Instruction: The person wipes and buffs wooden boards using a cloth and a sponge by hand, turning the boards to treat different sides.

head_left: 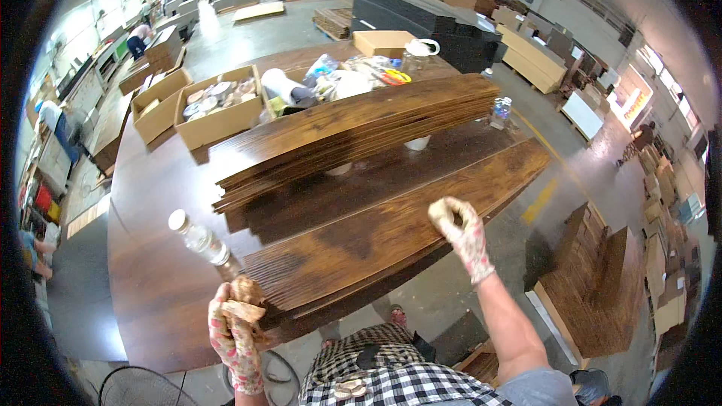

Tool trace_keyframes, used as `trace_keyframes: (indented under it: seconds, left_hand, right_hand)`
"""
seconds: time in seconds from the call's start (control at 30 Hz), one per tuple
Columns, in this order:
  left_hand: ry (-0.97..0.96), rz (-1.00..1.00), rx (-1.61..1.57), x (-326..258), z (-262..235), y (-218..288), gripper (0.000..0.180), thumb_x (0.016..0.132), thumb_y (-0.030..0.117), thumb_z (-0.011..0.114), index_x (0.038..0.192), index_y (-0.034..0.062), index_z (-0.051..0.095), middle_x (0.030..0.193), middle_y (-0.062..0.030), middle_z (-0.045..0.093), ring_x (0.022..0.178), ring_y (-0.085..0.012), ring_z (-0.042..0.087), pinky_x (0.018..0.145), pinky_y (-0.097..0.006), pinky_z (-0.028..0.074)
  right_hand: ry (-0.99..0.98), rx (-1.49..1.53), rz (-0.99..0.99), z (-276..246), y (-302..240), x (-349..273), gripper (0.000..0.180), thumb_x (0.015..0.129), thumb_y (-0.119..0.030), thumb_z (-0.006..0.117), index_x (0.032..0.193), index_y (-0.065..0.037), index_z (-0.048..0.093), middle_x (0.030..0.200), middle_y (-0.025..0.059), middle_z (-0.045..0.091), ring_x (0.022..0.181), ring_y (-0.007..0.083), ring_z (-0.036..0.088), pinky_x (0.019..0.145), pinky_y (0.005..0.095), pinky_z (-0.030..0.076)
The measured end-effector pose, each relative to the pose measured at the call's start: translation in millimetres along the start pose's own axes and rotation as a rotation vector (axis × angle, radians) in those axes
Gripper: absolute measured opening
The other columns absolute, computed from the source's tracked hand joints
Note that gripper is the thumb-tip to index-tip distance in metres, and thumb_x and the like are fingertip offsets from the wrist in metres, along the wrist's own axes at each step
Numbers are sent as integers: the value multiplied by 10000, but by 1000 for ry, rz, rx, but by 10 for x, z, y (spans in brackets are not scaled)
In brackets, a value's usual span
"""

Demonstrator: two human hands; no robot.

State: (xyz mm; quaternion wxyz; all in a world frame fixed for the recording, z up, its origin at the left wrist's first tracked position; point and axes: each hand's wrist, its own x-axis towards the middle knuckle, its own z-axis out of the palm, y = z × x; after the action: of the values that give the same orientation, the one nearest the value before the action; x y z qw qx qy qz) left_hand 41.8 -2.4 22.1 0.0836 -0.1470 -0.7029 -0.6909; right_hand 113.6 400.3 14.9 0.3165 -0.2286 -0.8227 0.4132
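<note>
A long dark-brown wood-grain board (361, 244) lies across the near side of the table. Over the board's front edge, right of its middle, is my right hand (464, 237) in a patterned glove. Its thumb and fingers curl into a ring; whatever is between the fingertips, if anything, is too small to make out. My left hand (235, 338), gloved alike, is closed around a crumpled tan rag (245, 302) by the board's left end. Beside the rag a clear plastic bottle with a white cap (199, 239) leans. Behind the board, a stack of similar boards (353, 124) rests on small supports.
On the brown table (154, 256), an open carton of rolls (218, 109), plastic bags (350, 83) and a jug (421, 53) stand behind the stack. A small bottle (500, 113) is at its right end. More boards (590, 293) are piled on the right.
</note>
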Motion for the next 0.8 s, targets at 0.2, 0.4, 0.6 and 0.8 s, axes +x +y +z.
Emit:
trace_keyframes:
  seconds: [0.2, 0.4, 0.6, 0.8]
  left_hand:
    - [-534, 103, 232, 210, 1253, -143, 330, 922, 160, 546, 1212, 2, 540, 1145, -169, 578, 1088, -331, 560, 936, -416, 438]
    - [-845, 370, 989, 131, 2753, 42, 455, 805, 158, 574, 1251, 82, 526, 1355, -119, 493, 1281, -377, 403, 1025, -507, 347]
    - [-1302, 514, 815, 253, 4398, 10, 541, 839, 182, 494, 1363, 76, 412, 1486, -117, 324, 1353, -377, 304, 1070, -509, 334]
    - [-1418, 878, 596, 125, 6742, -127, 526, 915, 209, 447, 1388, 5, 342, 1443, -168, 359, 1355, -333, 314, 1106, -453, 289]
  right_hand:
    - [-256, 218, 130, -759, 811, 1437, 456, 823, -240, 698, 1179, 19, 580, 1113, 86, 640, 1032, 153, 582, 920, 293, 447]
    - [-444, 163, 77, -1609, 1870, 2627, 578, 839, -248, 691, 1305, 16, 473, 1196, 97, 595, 1093, 182, 563, 977, 312, 422]
    - [-836, 310, 112, -1701, 1975, 2946, 656, 851, -267, 683, 1377, -19, 381, 1078, 74, 591, 1040, 156, 557, 959, 300, 420]
    - [-952, 824, 226, -1818, 2356, 3027, 710, 882, -177, 652, 1453, -56, 248, 1121, 65, 554, 1089, 186, 537, 982, 325, 427]
